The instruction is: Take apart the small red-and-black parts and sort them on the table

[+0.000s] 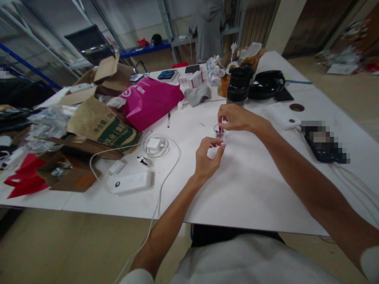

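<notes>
A small clear cup (219, 130) with red and white bits inside stands on the white table (251, 185). My right hand (233, 117) curls over the cup from behind, fingers closed on its rim. My left hand (207, 157) hovers just in front of the cup, thumb and fingers pinched together on a small reddish piece that I cannot make out clearly.
A black tumbler (239, 85) stands behind the cup. A white charger and cable (155, 145), a power bank (132, 182), a pink bag (149, 100), brown paper bags (100, 124), a black pen (168, 119) and a dark device (324, 144) lie around. A person stands at the far shelves (207, 27).
</notes>
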`<state>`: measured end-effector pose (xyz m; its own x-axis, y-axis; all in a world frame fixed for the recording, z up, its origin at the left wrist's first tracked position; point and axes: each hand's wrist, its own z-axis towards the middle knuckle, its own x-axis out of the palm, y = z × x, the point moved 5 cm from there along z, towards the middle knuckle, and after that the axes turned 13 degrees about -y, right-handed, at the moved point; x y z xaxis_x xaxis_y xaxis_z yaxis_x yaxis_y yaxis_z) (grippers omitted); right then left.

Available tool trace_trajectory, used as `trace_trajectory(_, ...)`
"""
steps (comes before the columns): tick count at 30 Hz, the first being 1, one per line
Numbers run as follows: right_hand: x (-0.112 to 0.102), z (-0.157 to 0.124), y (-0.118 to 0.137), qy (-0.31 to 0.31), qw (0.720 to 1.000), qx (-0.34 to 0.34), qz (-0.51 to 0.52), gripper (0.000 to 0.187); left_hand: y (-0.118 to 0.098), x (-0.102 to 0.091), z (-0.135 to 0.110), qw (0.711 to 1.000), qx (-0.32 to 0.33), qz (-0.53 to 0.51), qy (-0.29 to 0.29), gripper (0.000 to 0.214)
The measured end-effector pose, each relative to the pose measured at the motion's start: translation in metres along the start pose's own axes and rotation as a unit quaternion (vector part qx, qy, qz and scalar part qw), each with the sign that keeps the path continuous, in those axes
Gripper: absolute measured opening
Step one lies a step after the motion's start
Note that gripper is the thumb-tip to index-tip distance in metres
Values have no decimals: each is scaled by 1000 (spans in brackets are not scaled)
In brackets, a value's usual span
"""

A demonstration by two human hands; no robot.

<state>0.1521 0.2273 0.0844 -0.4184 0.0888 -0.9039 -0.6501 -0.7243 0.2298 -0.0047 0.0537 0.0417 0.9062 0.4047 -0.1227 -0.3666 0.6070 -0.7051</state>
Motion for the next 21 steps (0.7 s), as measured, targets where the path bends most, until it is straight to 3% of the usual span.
trace_trajectory(21,0,-1,1,-1,1000,2,8,19,-1,0,1,1000,-8,7,3,25)
